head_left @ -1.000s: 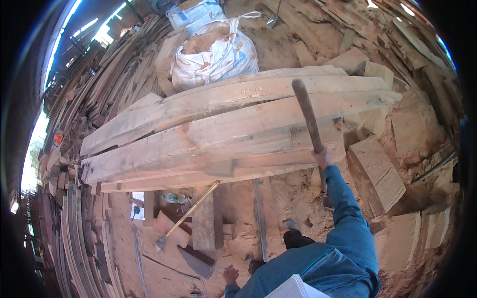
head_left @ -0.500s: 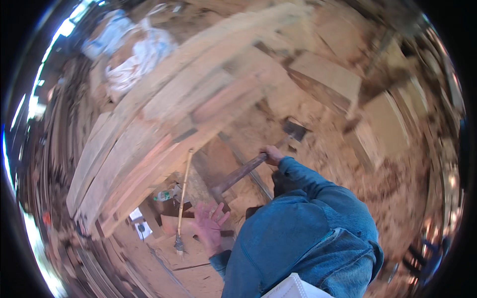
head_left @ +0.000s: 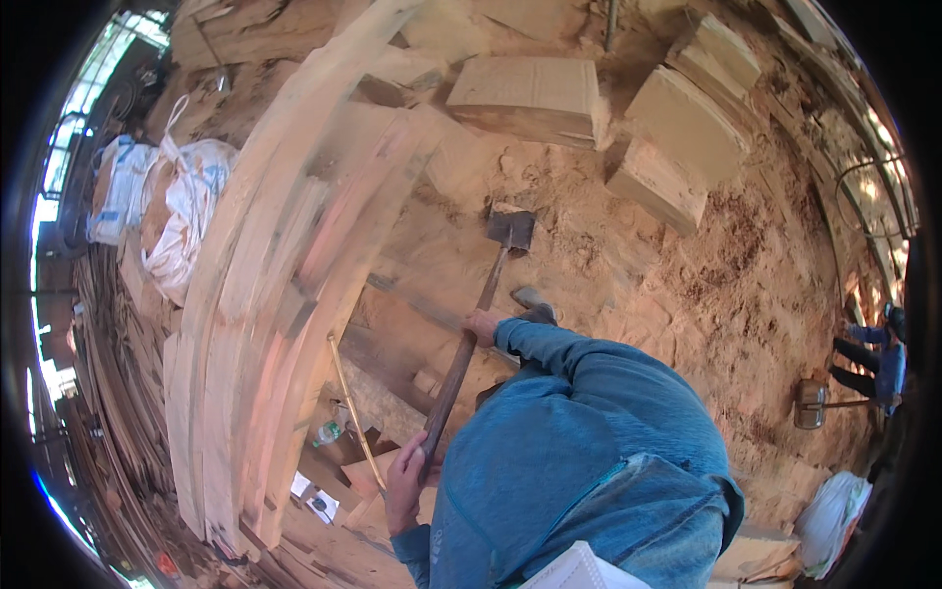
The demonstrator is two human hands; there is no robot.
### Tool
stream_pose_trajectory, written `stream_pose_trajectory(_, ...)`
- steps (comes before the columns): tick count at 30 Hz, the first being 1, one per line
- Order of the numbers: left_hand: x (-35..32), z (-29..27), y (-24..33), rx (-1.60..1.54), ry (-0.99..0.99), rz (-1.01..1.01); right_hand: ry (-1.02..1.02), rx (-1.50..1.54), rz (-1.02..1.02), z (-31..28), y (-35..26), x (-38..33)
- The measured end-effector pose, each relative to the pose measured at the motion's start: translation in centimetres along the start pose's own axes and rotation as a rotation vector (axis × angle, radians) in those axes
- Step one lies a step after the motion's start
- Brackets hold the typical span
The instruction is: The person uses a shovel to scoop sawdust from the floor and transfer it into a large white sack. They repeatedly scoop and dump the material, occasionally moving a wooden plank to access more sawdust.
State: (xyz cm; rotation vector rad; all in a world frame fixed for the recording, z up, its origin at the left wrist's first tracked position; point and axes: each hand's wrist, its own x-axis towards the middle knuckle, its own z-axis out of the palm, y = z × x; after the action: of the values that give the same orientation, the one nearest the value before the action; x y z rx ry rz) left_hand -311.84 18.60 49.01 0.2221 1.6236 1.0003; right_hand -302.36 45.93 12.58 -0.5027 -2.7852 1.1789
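Observation:
I hold a long-handled tool [head_left: 456, 378] with a dark wooden shaft and a dark, squarish metal head [head_left: 511, 229]; I cannot tell its exact kind. Its head rests on or just over the sawdust-covered ground ahead of me. My right hand [head_left: 482, 326] is closed around the middle of the shaft. Lower down, my left hand [head_left: 403, 483] grips near the shaft's close end. A thin yellowish stick [head_left: 355, 410] leans against the stacked planks just left of the tool. Beyond the tool head lies a squared wood block [head_left: 525, 93].
Long, thick planks [head_left: 235, 324] are stacked to my left, with white sacks [head_left: 186, 211] beyond them. More cut blocks [head_left: 677, 128] lie at the far right. A green-capped plastic bottle [head_left: 327, 432] sits beside the planks. Another person [head_left: 888, 353] is at the right edge, near a white sack [head_left: 834, 520].
My left hand, spread and off the tool before, now grips its shaft. The tool has swung to point more straight ahead. My view has turned to the right.

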Motion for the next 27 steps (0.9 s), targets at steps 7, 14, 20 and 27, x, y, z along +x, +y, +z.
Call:
stream_pose_trajectory(7,2.9,2.8,1.9,0.614,0.073,-0.210,-0.439,0.015,0.488,0.2,10.9,3.1)
stream_pose_trajectory(14,2.9,9.8,9.3,0.966,0.131,-0.252,-0.373,0.807,0.990,-2.6,11.7,3.0)
stream_pose_trajectory(20,2.9,10.8,10.8,0.783,0.169,-0.331,-0.473,0.495,0.833,-4.5,9.3,2.0)
stream_pose_trajectory(27,-1.5,5.1,8.2,0.438,0.218,-0.429,-0.721,-0.061,0.345,-1.3,1.4,3.0)
